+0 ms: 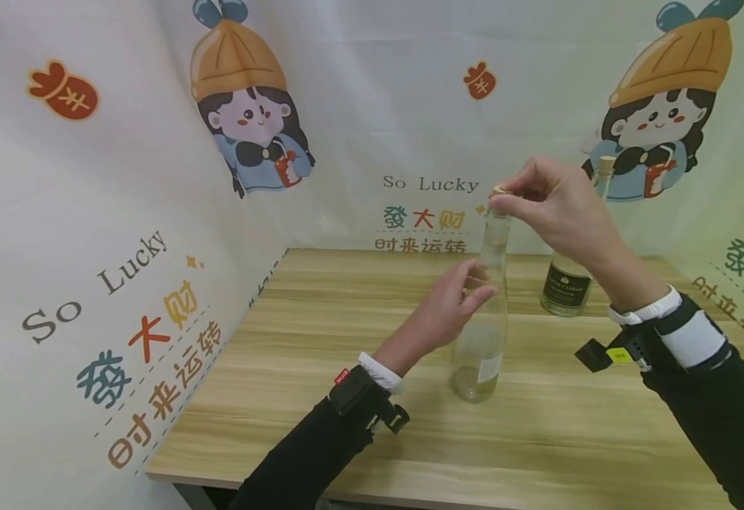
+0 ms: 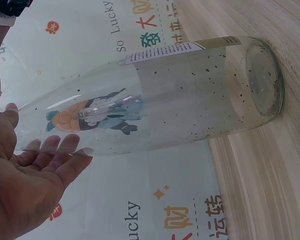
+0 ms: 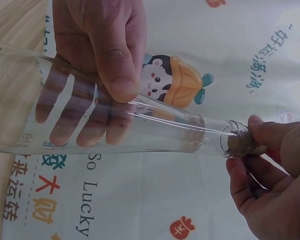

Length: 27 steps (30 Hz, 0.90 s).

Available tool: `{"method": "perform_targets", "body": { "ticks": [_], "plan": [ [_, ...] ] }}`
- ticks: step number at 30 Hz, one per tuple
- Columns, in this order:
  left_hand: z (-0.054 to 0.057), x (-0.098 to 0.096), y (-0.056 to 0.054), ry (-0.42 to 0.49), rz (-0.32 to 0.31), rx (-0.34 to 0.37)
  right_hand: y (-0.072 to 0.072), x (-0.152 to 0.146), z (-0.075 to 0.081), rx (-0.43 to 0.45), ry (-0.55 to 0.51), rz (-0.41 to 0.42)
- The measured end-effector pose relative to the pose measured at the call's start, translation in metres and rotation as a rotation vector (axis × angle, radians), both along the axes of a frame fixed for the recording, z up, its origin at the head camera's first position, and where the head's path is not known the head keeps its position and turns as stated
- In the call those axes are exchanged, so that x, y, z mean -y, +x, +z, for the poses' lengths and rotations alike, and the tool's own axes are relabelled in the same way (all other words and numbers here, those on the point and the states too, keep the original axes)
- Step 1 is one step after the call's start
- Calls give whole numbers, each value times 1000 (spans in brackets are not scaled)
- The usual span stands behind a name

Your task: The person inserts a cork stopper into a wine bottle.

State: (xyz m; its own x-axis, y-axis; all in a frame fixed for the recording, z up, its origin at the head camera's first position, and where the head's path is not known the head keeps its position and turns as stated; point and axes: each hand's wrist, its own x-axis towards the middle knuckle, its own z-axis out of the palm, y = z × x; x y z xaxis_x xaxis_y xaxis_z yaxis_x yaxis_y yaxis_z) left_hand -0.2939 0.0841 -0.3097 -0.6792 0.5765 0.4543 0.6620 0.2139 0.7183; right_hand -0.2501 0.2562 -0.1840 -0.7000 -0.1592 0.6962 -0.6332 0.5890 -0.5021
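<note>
A clear glass bottle [image 1: 489, 326] with a small white label stands on the table, leaning slightly. My left hand [image 1: 444, 304] holds its upper body, thumb on one side and fingers behind the glass in the right wrist view. At the bottle's mouth, my right hand [image 1: 563, 205] pinches a cork [image 3: 238, 144] between thumb and fingers. Part of that cork shows inside the neck through the glass; its top is mostly covered by the fingers. Dark specks dot the glass [image 2: 190, 100] in the left wrist view.
Behind my right wrist stands a second bottle [image 1: 565, 287] with a black label and a cork [image 1: 606, 164] in its top. The wooden table [image 1: 321, 340] meets a printed cloth backdrop [image 1: 346, 106] at the back and sides.
</note>
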Motion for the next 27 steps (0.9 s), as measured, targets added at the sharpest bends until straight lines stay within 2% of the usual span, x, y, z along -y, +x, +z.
{"method": "perform_targets", "body": {
  "ticks": [6, 10, 20, 27],
  "plan": [
    [1, 1, -1, -8, 4, 14, 3, 6, 1, -14, 26, -45],
    [1, 1, -1, -12, 3, 16, 5, 8, 0, -21, 7, -64],
    [1, 0, -1, -17, 3, 10, 6, 12, -5, -77, 6, -85],
    [2, -2, -1, -6, 13, 11, 8, 14, -5, -92, 20, -138]
  ]
}}
